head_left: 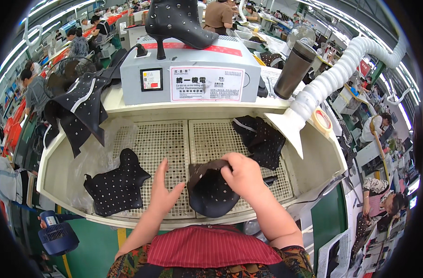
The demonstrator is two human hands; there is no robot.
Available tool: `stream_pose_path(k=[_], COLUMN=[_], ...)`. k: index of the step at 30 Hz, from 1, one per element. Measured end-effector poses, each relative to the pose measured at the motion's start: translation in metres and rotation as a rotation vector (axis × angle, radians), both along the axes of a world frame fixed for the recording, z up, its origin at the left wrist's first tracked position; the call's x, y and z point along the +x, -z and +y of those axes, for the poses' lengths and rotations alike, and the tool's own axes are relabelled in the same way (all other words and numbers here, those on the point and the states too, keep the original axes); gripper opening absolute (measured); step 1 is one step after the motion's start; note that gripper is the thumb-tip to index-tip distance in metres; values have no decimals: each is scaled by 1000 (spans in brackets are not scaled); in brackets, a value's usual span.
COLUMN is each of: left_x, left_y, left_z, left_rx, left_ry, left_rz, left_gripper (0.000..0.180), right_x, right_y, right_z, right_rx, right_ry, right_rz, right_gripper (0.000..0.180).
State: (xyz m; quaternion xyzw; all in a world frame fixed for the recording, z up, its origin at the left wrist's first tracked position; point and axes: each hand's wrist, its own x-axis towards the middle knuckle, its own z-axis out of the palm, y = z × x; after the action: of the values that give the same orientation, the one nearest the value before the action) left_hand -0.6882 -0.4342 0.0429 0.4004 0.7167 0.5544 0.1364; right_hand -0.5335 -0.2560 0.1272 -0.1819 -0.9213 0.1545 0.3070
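- Right hand [243, 176] pinches the top edge of a curled black studded piece [213, 200], thumb and fingers closed on it; a one-edge hold, so a tug could twist it loose;
- Left hand [163, 198] is spread wide, gripping nothing, just beside the piece; without its support, the free side could sag out of shape;
- Underneath, the bench's grid [167, 139]; a stud might snag if the piece drags;
- Leftward, a flat studded piece [116, 186] lies by crumpled plastic [84, 183]; a forearm sweep could shift both;
- Beyond, a tumbler [295, 69] stands near the white hose [332, 76]; one bump might tip it.
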Motion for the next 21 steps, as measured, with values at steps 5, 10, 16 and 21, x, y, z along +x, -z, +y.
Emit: stream_pose_path(k=[5, 10, 16, 21], left_x=[32, 45, 47, 0], left_y=[48, 49, 2, -11], left_z=[-16, -10, -3, -5], left_rx=[-180, -172, 257, 253], left_ry=[309, 462, 62, 80], left_rz=[-931, -1139, -1048, -563], left_gripper=[68, 51, 30, 32], right_x=[-9, -23, -22, -13], right_y=[-16, -19, -12, 34], right_z=[-5, -10, -7, 6], right_rx=[-106, -143, -410, -710], right_ry=[60, 58, 145, 141], right_rz=[47, 88, 162, 116], right_gripper=[20, 15, 16, 12])
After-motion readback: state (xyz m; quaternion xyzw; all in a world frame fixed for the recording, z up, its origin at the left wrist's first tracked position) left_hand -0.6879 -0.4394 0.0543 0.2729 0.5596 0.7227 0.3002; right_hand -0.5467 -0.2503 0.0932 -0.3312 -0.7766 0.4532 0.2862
